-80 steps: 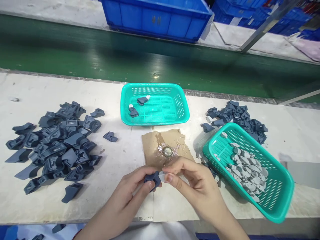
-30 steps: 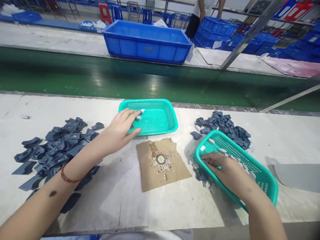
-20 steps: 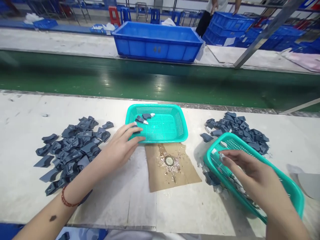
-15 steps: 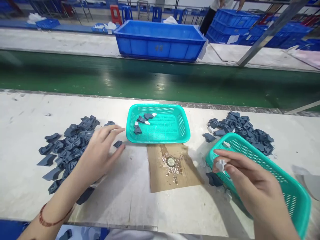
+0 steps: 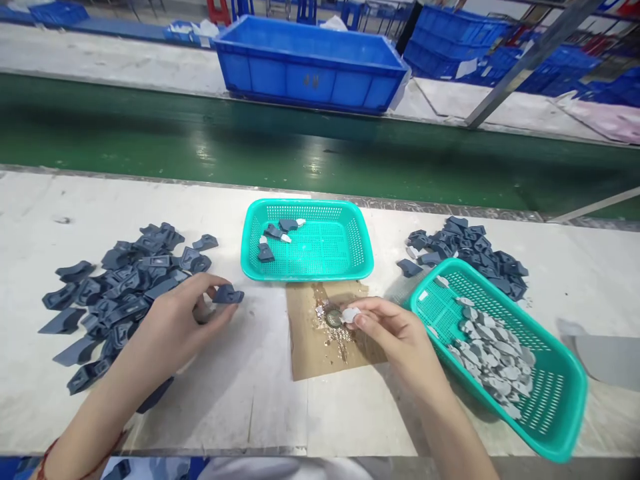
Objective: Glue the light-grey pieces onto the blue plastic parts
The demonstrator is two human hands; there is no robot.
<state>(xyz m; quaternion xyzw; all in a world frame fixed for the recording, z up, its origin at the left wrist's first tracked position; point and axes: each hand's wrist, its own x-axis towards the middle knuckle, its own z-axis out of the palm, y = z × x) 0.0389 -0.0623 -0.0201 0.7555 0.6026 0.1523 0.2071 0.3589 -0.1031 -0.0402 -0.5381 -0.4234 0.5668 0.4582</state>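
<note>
Between the thumb and fingers of my left hand (image 5: 187,310) is a dark grey-blue plastic part (image 5: 229,294), just right of a heap of similar parts (image 5: 133,290). My right hand (image 5: 393,330) pinches a small white plastic piece (image 5: 350,315) over a brown cardboard sheet (image 5: 313,357). A small round metal cap (image 5: 333,317), with wet, shiny liquid around it, lies on the cardboard beside the white piece. Behind the cardboard stands a green basket (image 5: 307,275) holding several dark parts with white pieces on them. At right, a second green basket (image 5: 563,373) holds many white pieces (image 5: 495,350).
Another heap of dark parts (image 5: 475,253) lies behind the right basket. Past the table's far edge runs a green conveyor belt (image 5: 260,150). A large blue crate (image 5: 310,73) stands beyond it, near a slanted metal post (image 5: 530,63). More blue crates (image 5: 450,43) are stacked behind.
My left hand has picked up a dark part near the left heap. My right hand has carried the white piece left from the right basket to the cardboard. The view has shifted slightly.
</note>
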